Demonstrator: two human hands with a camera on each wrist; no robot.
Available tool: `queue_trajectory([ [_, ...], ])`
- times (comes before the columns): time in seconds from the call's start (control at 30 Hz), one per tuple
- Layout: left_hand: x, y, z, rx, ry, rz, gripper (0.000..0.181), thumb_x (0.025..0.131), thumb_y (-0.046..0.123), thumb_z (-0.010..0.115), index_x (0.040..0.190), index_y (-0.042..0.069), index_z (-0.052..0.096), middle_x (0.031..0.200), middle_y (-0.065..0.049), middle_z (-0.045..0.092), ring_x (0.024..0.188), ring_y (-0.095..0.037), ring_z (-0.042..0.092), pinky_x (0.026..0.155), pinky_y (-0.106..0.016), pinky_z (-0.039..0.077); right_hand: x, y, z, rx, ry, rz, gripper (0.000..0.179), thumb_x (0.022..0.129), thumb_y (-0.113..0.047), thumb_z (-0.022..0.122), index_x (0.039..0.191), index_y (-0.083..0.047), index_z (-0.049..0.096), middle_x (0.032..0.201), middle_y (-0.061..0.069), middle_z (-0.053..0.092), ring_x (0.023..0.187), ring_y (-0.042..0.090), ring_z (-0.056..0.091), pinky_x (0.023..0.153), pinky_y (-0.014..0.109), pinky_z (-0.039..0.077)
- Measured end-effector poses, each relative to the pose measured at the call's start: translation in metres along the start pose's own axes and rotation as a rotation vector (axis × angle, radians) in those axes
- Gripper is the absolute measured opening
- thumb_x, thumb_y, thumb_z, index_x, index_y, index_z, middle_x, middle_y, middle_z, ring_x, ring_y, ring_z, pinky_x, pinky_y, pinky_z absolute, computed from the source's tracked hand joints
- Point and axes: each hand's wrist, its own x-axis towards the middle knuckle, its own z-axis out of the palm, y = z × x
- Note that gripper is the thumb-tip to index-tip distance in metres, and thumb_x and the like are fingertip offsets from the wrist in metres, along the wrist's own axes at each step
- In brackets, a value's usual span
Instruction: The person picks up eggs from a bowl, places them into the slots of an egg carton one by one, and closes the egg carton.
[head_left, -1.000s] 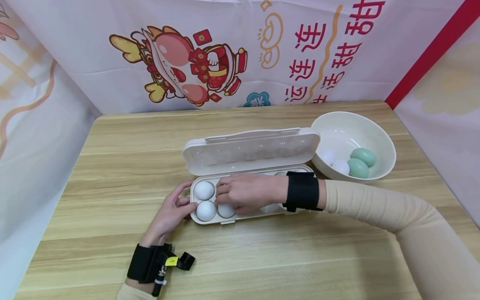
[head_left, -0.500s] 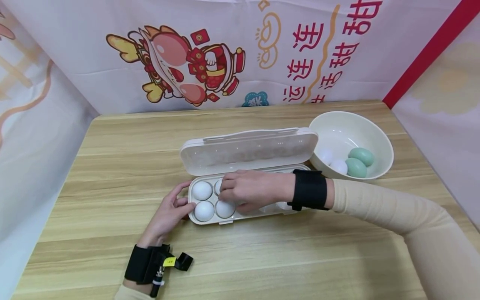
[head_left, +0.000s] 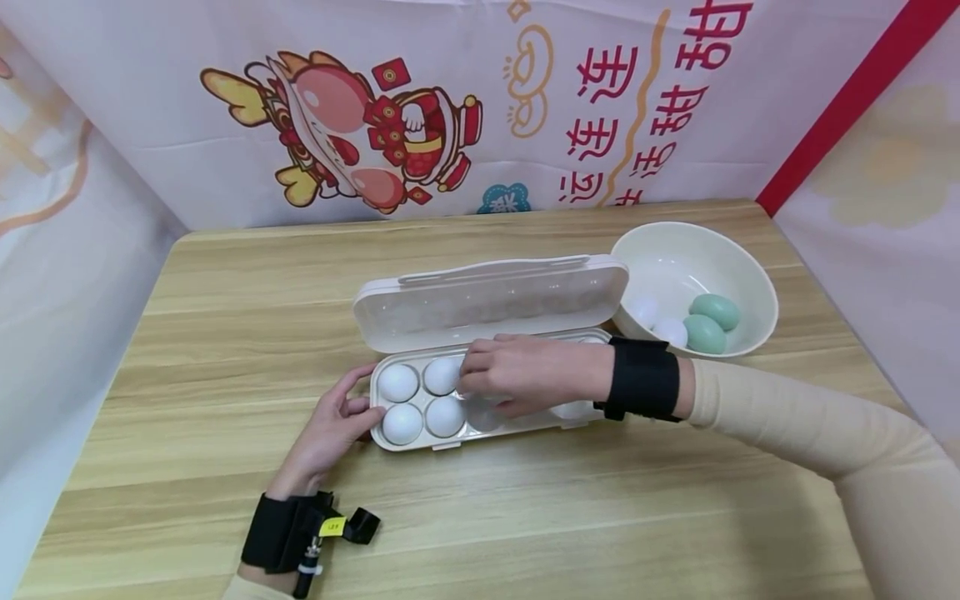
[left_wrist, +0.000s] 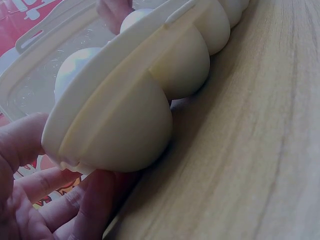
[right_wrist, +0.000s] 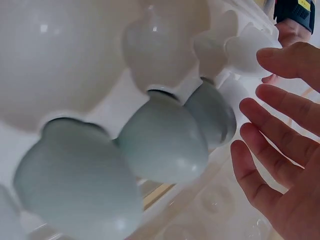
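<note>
A cream egg box [head_left: 447, 446] lies lengthwise on the table with its lid [head_left: 487, 308] raised at the back. My left hand [head_left: 330, 425] grips its left end; in the left wrist view the thumb presses the rim and the fingers curl beneath the end cup [left_wrist: 120, 130]. White eggs [head_left: 402, 424] fill the left slots. Over the middle of the box hovers my right hand [head_left: 536, 371], hiding part of both rows. In the right wrist view its fingers are loosely spread, holding nothing, beside green eggs [right_wrist: 165, 140] seated in the box.
To the box's right stands a cream bowl [head_left: 761, 292] with green eggs [head_left: 705, 333] and white eggs [head_left: 670, 332] in it, close to the lid's end. A printed cloth backdrop [head_left: 540, 167] rises behind the wooden table [head_left: 262, 292].
My right hand has drawn back to the right along the box, uncovering the second column of white eggs. My left hand keeps its grip on the end. The view has shifted slightly.
</note>
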Motion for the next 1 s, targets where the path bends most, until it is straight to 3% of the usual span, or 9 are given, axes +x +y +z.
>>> queue_trajectory([
  [0.43, -0.001, 0.002, 0.001, 0.022, 0.001, -0.005, 0.06, 0.087, 0.006, 0.059, 0.14, 0.013, 0.032, 0.101, -0.021, 0.066, 0.082, -0.013, 0.062, 0.066, -0.024, 0.051, -0.03, 0.005, -0.007, 0.096, -0.006, 0.109, 0.039, 0.08, -0.016, 0.07, 0.117, -0.01, 0.06, 0.118, 0.005, 0.059, 0.108, 0.017, 0.049, 0.091, 0.033, 0.048],
  [1.0, 0.0, 0.001, 0.001, 0.006, -0.013, 0.007, 0.06, 0.088, 0.007, 0.058, 0.141, 0.011, 0.03, 0.091, 0.003, 0.069, 0.082, -0.01, 0.062, 0.066, -0.022, 0.051, -0.082, 0.019, -0.009, 0.097, 0.119, 0.201, 0.039, 0.073, -0.016, 0.075, 0.11, -0.009, 0.064, 0.117, 0.013, 0.059, 0.1, 0.021, 0.057, 0.078, 0.034, 0.055],
])
